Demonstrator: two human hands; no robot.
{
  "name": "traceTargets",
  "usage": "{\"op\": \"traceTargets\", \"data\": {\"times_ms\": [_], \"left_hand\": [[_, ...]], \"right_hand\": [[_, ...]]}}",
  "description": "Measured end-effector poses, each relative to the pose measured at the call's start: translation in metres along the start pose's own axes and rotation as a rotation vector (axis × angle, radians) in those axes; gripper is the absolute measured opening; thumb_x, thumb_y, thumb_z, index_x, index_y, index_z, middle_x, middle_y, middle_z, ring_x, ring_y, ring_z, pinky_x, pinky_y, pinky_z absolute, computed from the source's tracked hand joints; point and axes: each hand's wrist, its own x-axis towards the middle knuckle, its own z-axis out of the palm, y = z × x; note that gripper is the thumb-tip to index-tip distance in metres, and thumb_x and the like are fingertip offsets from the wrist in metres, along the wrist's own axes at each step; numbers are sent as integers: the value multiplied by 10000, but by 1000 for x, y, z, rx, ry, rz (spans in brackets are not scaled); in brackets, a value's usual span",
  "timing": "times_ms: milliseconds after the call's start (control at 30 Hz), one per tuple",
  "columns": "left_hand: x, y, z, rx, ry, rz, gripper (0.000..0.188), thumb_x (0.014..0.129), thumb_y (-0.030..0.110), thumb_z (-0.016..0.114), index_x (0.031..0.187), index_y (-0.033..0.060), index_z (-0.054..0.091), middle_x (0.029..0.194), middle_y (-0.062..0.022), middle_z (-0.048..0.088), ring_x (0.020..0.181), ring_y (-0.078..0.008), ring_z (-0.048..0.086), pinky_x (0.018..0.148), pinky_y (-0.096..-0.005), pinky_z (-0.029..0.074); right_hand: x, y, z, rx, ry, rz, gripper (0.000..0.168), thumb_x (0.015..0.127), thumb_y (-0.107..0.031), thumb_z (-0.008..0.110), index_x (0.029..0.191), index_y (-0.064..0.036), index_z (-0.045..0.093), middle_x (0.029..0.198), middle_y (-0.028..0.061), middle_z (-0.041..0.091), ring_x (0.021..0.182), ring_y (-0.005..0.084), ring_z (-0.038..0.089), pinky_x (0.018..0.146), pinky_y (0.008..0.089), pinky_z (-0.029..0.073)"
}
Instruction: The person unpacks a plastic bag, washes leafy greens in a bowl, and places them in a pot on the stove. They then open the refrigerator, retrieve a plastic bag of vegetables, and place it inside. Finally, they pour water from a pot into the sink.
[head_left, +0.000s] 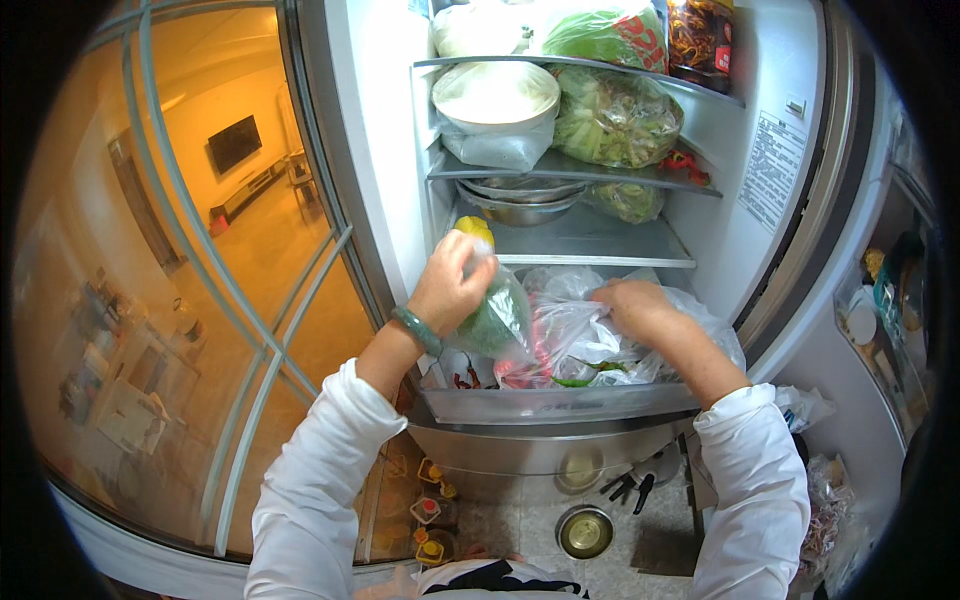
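Observation:
Before me is an open refrigerator with its clear crisper drawer (555, 405) pulled out. My left hand (457, 281) is closed around the gathered neck of a clear plastic bag of green vegetables (495, 322), above the drawer's left part. A yellow item (475, 229) shows just beyond those fingers; whether it is held too I cannot tell. My right hand (637, 304) reaches into the drawer at the crumpled plastic bags (577, 322), its fingertips partly hidden against them. Green chili peppers (592, 373) lie on the bags near the front, and dried red chilies (466, 377) at the left corner.
Above the drawer, shelves hold stacked metal bowls (521, 202), a covered white bowl (495, 94), bagged leafy greens (615, 116) and a jar (700, 41). A glass-paned door (247, 300) stands left, the loaded fridge door (877, 322) right. A metal basin (585, 532) and bottles (431, 547) are on the floor.

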Motion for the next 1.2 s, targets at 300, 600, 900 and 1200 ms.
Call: {"op": "traceTargets", "data": {"times_ms": [300,600,900,1200], "left_hand": [[-29,32,7,480,-787,1,405,755,316,564,1096,99,526,1155,-140,458,1097,-298,409,884,-356,365],[0,37,-13,263,-669,-158,438,770,386,569,1096,96,518,1124,-175,482,904,-324,537,793,-348,435],[-14,16,36,924,-952,15,711,667,442,635,1254,132,381,1352,-172,240,1213,-372,266,926,-433,282],[3,57,14,762,-809,106,608,657,265,628,1196,64,432,1287,-185,329,1149,-362,344,886,-448,314]], "right_hand": [[-2,-3,-5,-57,-68,15,267,768,-104,459,984,-188,592,962,104,578,907,306,551,753,384,443],[-7,6,1,-17,7,-6,251,737,-125,499,967,-167,591,942,111,569,880,314,547,734,399,439],[-8,-11,-20,116,4,-11,345,732,-118,527,1076,-112,524,1053,141,523,943,321,520,795,380,425],[-95,-70,-71,413,663,-33,333,709,-50,572,1038,-50,518,1039,143,539,924,321,530,807,374,414]]}}
